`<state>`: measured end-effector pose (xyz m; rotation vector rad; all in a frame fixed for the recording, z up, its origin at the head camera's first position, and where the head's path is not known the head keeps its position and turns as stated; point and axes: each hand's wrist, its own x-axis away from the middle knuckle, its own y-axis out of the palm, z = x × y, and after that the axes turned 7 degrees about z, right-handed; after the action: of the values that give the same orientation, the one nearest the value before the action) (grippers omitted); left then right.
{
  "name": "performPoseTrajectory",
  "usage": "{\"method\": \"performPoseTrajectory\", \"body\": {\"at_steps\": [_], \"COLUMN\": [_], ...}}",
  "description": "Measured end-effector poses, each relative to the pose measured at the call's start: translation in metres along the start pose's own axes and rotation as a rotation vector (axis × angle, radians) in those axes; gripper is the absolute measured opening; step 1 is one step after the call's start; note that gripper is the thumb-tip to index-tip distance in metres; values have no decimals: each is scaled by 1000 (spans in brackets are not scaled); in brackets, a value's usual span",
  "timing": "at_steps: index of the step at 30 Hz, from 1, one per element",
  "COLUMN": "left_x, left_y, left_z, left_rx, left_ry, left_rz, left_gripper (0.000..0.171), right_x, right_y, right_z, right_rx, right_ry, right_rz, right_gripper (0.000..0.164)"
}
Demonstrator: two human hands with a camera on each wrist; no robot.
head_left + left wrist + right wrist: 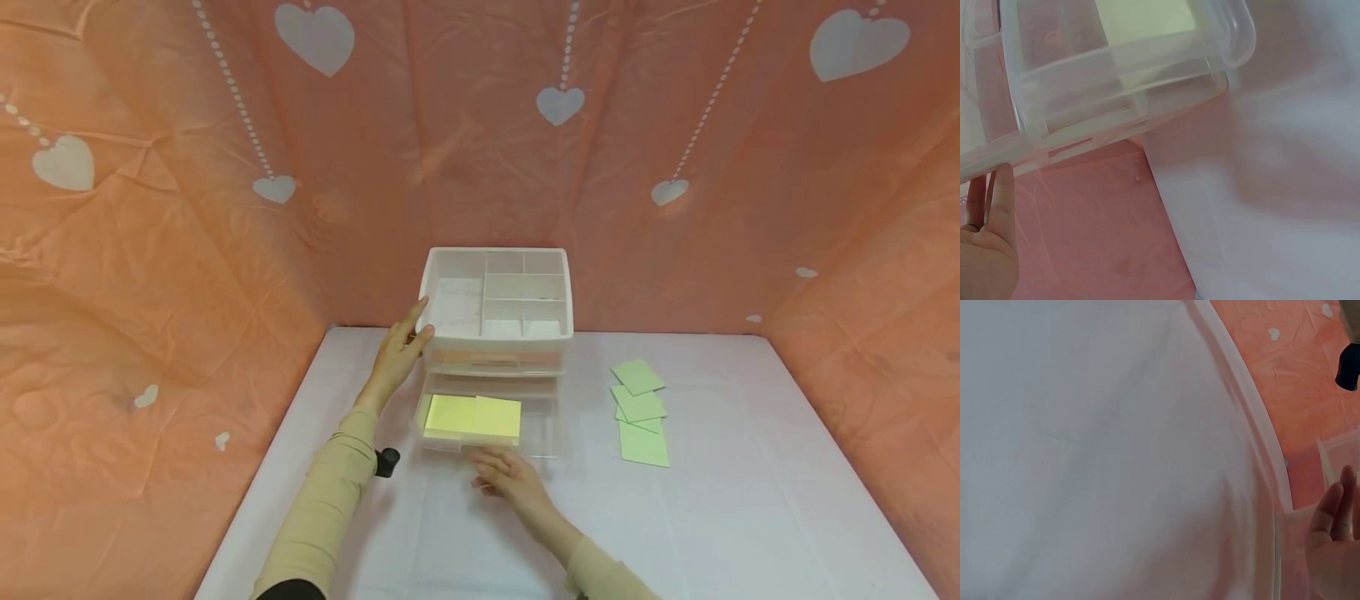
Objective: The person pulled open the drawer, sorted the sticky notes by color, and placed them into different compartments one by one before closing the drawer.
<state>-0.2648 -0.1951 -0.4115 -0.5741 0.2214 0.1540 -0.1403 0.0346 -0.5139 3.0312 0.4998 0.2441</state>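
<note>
While the left hand (397,357), fingers apart, braces the drawer unit's (495,343) left side, its lower drawer (538,427) is best kept level. Whether the right hand (516,485) grips it, I cannot tell.

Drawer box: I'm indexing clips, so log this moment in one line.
left hand: touching box; right hand: by front of lower drawer; drawer: open, yellow notes inside; green notes: on table

Drawer (542,423): smooth, glossy plstc; notes (450,414): matt ppr; backdrop (487,183): creased cloth
</note>
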Motion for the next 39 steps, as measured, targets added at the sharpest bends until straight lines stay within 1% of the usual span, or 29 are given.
{"method": "performPoseTrajectory", "body": {"at_steps": [2,5,11,15,18,21,26,33,39], "left_x": [0,1,2,2,2,1,0,-1,0], "left_y": [0,0,0,1,0,0,0,1,0], "left_z": [0,1,2,1,0,0,0,-1,-2], "left_rx": [3,-2,-4,-7,-12,-12,-1,9,-2], "left_ry": [-5,-12,-22,-22,-18,-19,-23,-21,-7], "left_rz": [-5,-12,-12,-17,-10,-1,-7,-6,-2], "left_gripper": [52,51,51,52,52,52,52,51,52], "right_x": [-1,-2,-11,-21,-32,-44,-61,-79,-85], "right_y": [2,3,3,1,-1,-3,-4,-8,-7], "right_z": [-1,-2,-4,-6,-9,-13,-21,-25,-25], "right_rx": [-19,-39,-126,-165,-168,-148,-125,-182,-237], "right_ry": [3,10,50,55,43,38,42,52,62], "right_rz": [3,11,16,22,45,63,83,115,145], "right_gripper": [44,44,48,53,55,56,57,59,60]}}
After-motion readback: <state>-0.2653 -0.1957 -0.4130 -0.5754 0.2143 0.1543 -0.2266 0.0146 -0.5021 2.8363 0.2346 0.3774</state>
